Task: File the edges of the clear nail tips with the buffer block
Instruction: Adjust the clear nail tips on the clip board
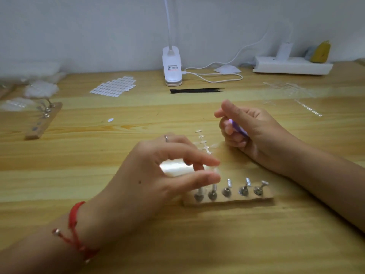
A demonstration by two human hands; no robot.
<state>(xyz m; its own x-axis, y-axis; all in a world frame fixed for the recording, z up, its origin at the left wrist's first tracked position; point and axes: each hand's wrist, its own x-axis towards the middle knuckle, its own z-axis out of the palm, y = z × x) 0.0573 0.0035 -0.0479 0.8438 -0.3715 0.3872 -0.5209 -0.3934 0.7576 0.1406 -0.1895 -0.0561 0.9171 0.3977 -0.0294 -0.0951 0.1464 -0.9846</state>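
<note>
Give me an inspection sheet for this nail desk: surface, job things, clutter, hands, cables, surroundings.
Surface: wooden table, light grain.
Job's things: wooden stand with five metal holders; strip of clear tips behind it; purple buffer block.
Clutter: black tweezers, white sticker sheet, second stand at far left.
Hands: left hand pinches a clear nail tip above the stand; right hand grips the buffer block.
Cables: white cable loops from the clip lamp toward the power strip.
Surroundings: plain white wall.

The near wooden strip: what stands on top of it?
Five metal stands in a row. The left hand, pinching a clear nail tip, hides the tops of the two leftmost.
</note>
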